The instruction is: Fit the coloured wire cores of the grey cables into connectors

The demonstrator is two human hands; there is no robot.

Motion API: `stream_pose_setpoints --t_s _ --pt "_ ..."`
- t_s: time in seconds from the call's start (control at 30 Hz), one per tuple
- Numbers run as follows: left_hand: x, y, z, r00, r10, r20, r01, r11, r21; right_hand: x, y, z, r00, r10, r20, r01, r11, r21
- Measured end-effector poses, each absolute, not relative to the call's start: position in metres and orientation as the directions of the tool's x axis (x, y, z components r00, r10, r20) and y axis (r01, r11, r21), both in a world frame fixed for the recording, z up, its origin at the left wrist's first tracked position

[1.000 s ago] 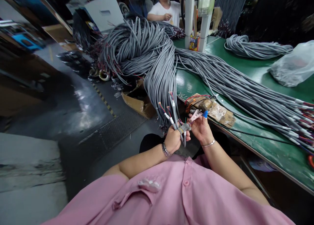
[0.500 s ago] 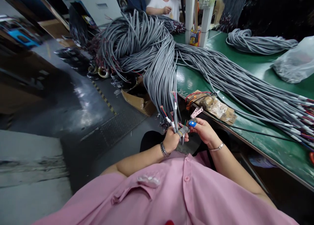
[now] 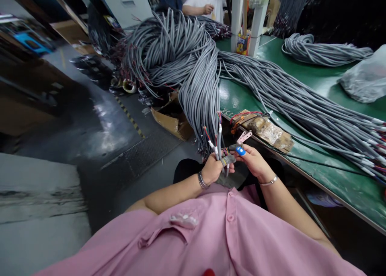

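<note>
My left hand (image 3: 212,170) is closed around several grey cables (image 3: 219,141) in front of my lap. White bands and thin coloured wires show at the cable ends, and a grey cover sits on the thumb. Just right of it, my right hand (image 3: 253,160) is pinched, with a blue cover (image 3: 240,150) on the thumb and a dark grey one on a finger. Its fingertips are beside the loose coloured wires (image 3: 225,151). What lies between them is too small to make out. Behind my hands hangs a thick bundle of grey cables (image 3: 200,89).
A green table (image 3: 301,89) on the right carries a long cable bundle (image 3: 280,85), a taped wooden block (image 3: 268,133) with a pink clip (image 3: 244,137), and a plastic bag (image 3: 362,77). An open cardboard box (image 3: 169,121) is on the floor. A person (image 3: 205,5) sits across.
The view has shifted slightly. My right thumb has turned, showing more of its blue cover. My left hand keeps its hold on the cables.
</note>
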State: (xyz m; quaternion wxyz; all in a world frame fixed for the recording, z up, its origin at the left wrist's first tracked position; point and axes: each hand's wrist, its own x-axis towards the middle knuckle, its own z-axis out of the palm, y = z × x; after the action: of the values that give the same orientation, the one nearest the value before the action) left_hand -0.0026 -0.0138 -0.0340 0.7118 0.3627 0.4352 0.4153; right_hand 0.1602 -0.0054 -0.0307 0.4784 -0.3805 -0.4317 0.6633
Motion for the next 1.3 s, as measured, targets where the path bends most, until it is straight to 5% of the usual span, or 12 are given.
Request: stream_pose_setpoints --t_s 0.23,0.4,0.77,0.9,1.07,1.3 --pt "-0.001 -0.014 -0.038 0.231 0.924 -0.303 -0.315 0.366 0.875 0.154 -0.013 -0.034 -0.218 0.973 -0.080 -0.365 -0.157 -0.918" --pt "-0.003 -0.014 -0.042 0.306 0.914 -0.268 -0.273 0.354 0.895 0.148 -0.008 -0.026 -0.208 0.977 -0.055 -0.263 -0.109 -0.959" --pt "-0.001 -0.013 -0.037 0.168 0.933 -0.317 -0.365 0.358 0.860 0.153 -0.006 -0.030 -0.070 0.994 -0.083 -0.179 -0.094 -0.979" --pt "-0.001 -0.012 -0.032 0.160 0.931 -0.328 -0.403 0.365 0.839 0.158 -0.007 -0.039 -0.109 0.987 -0.119 -0.275 -0.144 -0.950" --pt "0.002 -0.008 -0.016 0.196 0.923 -0.332 -0.463 0.385 0.798 0.169 0.008 -0.046 -0.068 0.963 -0.262 -0.578 -0.253 -0.776" --pt "0.013 -0.002 -0.003 0.283 0.900 -0.332 -0.466 0.432 0.772 0.160 0.024 -0.029 -0.035 0.977 -0.210 -0.649 -0.182 -0.739"
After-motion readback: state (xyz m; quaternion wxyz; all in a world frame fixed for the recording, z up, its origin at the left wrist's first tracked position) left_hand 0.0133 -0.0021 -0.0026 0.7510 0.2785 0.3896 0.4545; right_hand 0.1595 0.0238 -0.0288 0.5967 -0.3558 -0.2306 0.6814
